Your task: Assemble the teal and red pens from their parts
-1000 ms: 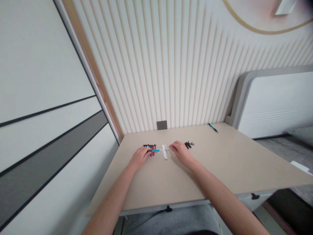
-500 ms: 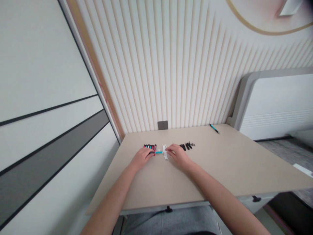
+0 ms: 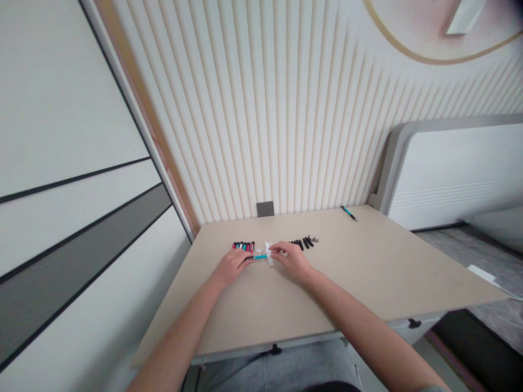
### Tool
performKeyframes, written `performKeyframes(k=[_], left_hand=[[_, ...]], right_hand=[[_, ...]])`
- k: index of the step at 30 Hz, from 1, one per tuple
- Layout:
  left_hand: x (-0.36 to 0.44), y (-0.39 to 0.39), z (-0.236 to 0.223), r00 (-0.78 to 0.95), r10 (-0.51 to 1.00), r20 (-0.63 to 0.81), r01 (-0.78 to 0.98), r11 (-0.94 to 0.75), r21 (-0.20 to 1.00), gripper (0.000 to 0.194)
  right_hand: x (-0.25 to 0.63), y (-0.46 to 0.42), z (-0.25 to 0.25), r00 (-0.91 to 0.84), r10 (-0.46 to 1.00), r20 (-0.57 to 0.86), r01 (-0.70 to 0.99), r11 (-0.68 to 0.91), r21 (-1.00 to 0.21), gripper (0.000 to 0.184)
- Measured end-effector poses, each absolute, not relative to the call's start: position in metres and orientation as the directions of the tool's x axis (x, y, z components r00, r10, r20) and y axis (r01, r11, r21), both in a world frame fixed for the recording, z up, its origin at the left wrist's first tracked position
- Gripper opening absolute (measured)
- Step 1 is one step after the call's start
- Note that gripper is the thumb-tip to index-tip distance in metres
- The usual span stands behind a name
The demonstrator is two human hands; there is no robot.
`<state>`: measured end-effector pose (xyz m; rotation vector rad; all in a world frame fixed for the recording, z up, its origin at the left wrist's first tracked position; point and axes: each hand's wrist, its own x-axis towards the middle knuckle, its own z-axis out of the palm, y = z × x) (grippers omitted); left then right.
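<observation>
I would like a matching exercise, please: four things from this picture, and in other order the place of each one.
1. turquoise barrel
2. black pieces
3. socket
4. lone pen

A. on the ribbed wall
B. near the table's far right corner
C. held by the left hand
D. just beyond the right hand

Pairs: 1-C; 2-D; 3-A; 4-B

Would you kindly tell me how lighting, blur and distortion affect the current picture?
Head view: soft light, no strong glare on the table; head view: the small black pieces lack crisp detail; head view: the ribbed wall fans outward, suggesting wide-angle distortion.
</observation>
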<state>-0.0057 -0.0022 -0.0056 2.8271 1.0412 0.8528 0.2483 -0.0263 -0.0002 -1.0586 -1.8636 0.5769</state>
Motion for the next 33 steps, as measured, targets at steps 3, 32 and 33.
performKeyframes(k=[3, 32, 33], left_hand=[[-0.006, -0.001, -0.007, 0.646, 0.593, 0.480, 0.598, -0.785, 0.164, 0.029], [-0.014, 0.003, -0.006, 0.580, 0.630, 0.516, 0.660, -0.735, 0.157, 0.028], [-0.014, 0.003, -0.005, 0.581, 0.630, 0.515, 0.659, -0.736, 0.156, 0.027]], right_hand=[[0.246, -0.025, -0.003, -0.232, 0.858, 0.458, 0.455, 0.512, -0.729, 0.015], [0.298, -0.007, -0.004, -0.094, 0.967, 0.237, 0.920, 0.175, -0.350, 0.032], [0.297, -0.008, -0.004, -0.097, 0.967, 0.234, 0.922, 0.175, -0.344, 0.033]])
